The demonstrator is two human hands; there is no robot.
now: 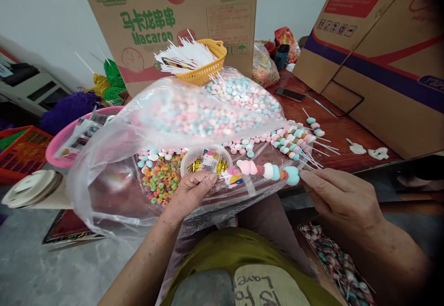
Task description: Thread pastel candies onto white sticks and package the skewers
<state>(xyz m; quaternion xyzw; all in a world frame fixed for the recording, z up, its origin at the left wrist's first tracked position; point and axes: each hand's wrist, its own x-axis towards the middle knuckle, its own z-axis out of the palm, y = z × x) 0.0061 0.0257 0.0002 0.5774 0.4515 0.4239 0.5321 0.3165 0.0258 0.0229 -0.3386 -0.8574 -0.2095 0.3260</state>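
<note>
A skewer of pink, white and blue candies with ring sweets between them (268,171) is level in front of me. My right hand (342,199) pinches its right end, where the stick is hidden by the fingers. My left hand (197,186) has its fingers closed on a small clear printed bag (233,177). The skewer's left end overlaps this bag; I cannot tell whether it is inside. Behind my left hand stands a round white tub (186,158) with gold twist ties and more printed bags. Colourful ring sweets (160,178) lie left of it.
A large clear plastic bag (114,167) of pastel candies covers the table. A yellow basket (204,72) of white sticks rests on top. Finished skewers (293,139) lie at right, near a phone (290,94). Cardboard boxes (194,0) stand behind; a pink basin (55,146) is at left.
</note>
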